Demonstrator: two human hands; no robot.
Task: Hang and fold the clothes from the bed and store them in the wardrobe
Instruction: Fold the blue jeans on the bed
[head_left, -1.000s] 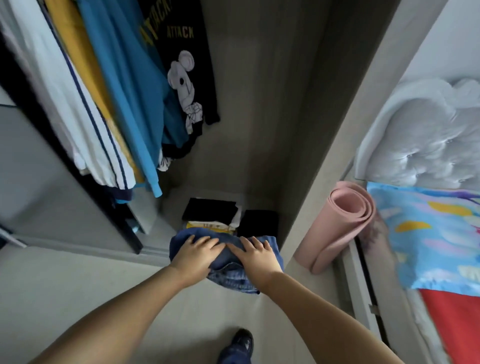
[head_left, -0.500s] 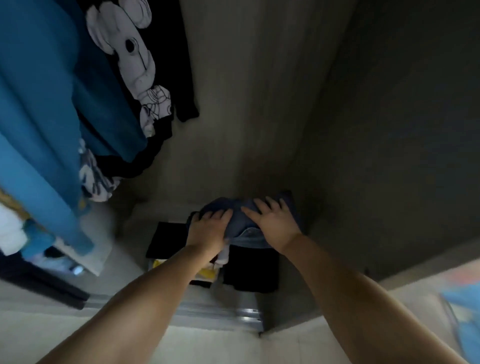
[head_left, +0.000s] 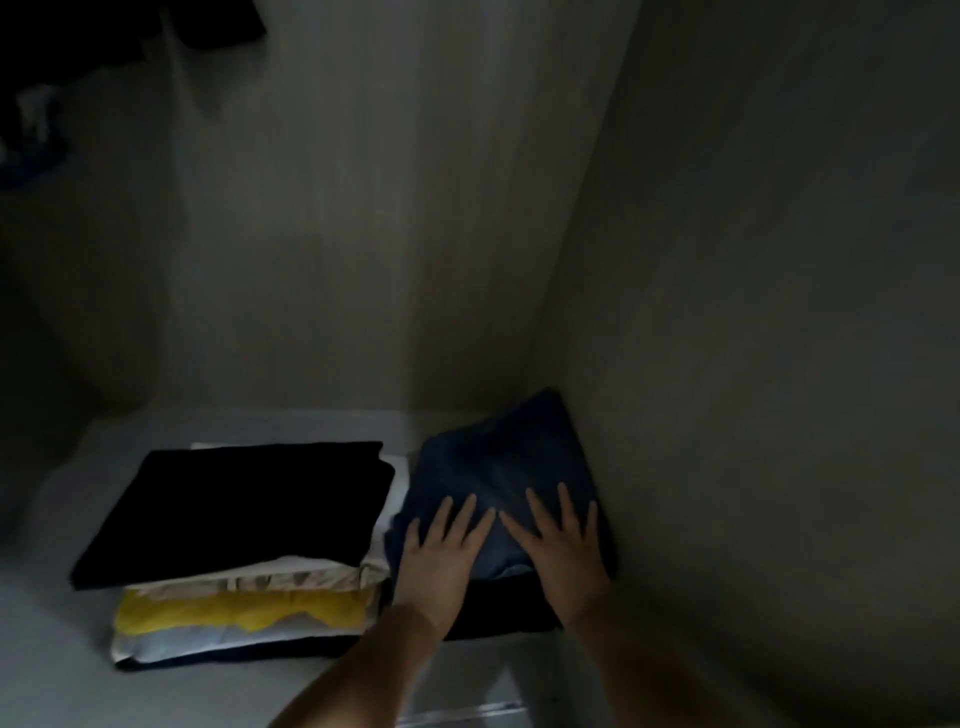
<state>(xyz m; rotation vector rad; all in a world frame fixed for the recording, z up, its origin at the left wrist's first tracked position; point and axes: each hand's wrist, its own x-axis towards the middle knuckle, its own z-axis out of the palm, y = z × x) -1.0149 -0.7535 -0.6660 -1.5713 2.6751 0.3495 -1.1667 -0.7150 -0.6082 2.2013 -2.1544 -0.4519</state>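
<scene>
Pressure from flat left hand (head_left: 441, 558) and right hand (head_left: 563, 545), grasping nothing, seats folded blue denim garment (head_left: 498, 467) squarely on black folded pile (head_left: 498, 608).

A stack of folded garments (head_left: 244, 571) lay at the left, its layers lying flat one upon another. On top sat a black folded piece (head_left: 244, 509), squared off and slightly askew. Beneath it showed a cream layer (head_left: 270, 579), then a yellow layer (head_left: 234, 616), then a white one (head_left: 208, 642), with a dark bottom layer (head_left: 249, 659) just peeping out. A white edge (head_left: 397, 483) stuck out past the black piece's right side. Just beside the stack, to its right, the front of another dark folded garment (head_left: 498, 608) was visible. Dark hanging clothes (head_left: 208, 26) dangled at the upper left, too dim to tell apart. A metal track (head_left: 457, 716) ran along the bottom edge.
</scene>
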